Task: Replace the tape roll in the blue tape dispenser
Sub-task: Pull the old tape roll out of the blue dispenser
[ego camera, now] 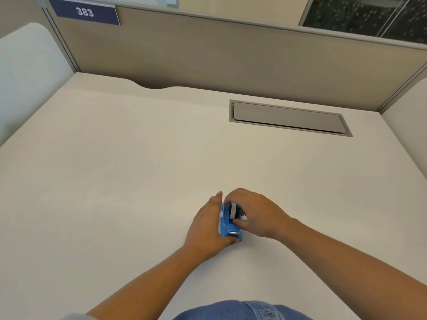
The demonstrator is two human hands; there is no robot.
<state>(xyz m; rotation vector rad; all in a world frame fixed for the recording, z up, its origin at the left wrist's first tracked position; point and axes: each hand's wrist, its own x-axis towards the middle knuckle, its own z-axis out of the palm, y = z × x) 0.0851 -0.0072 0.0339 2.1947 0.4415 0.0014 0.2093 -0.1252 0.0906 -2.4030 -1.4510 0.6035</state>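
Note:
A small blue tape dispenser [225,224] stands on the white desk [115,181], near the front middle. Its metal cutter faces me. A whitish tape roll [233,210] sits in the dispenser's top slot. My left hand [205,225] lies flat against the dispenser's left side, thumb curled around its near end, holding it steady. My right hand [254,212] reaches in from the right, with fingers and thumb pinched on the tape roll. The dispenser's right side is hidden behind my right hand.
A grey cable hatch [288,117] is set flush into the desk at the back right. Beige partition walls [208,54] close the desk at the back and sides, with a "383" sign [85,12] at the upper left.

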